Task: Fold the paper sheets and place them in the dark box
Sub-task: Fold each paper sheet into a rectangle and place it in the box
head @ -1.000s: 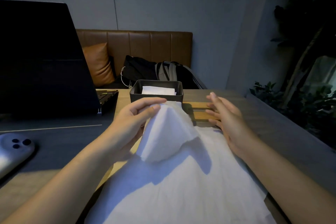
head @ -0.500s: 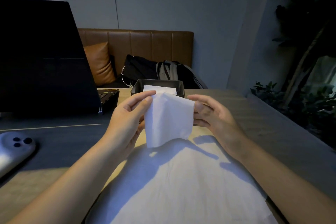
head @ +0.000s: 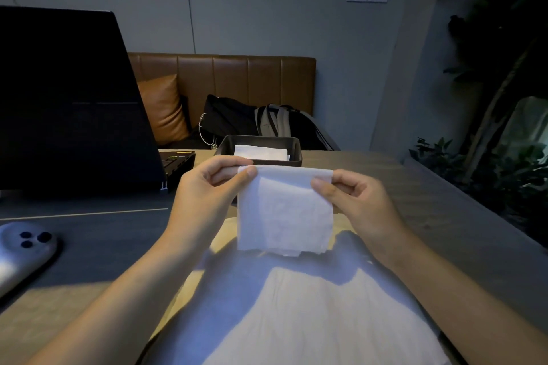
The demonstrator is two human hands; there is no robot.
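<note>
My left hand point(head: 207, 190) and right hand point(head: 353, 198) each pinch a top corner of a folded paper sheet point(head: 284, 213), held hanging above the unfolded sheets point(head: 311, 314) on the table point(head: 430, 195). Just behind it stands the dark box point(head: 258, 149), already holding folded paper point(head: 261, 152).

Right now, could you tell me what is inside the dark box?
The dark box holds white folded paper; its near wall hides how many sheets and whatever lies beneath.

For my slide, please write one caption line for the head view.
Both hands, left hand and right hand, pinch a folded paper sheet before the dark box.
</note>
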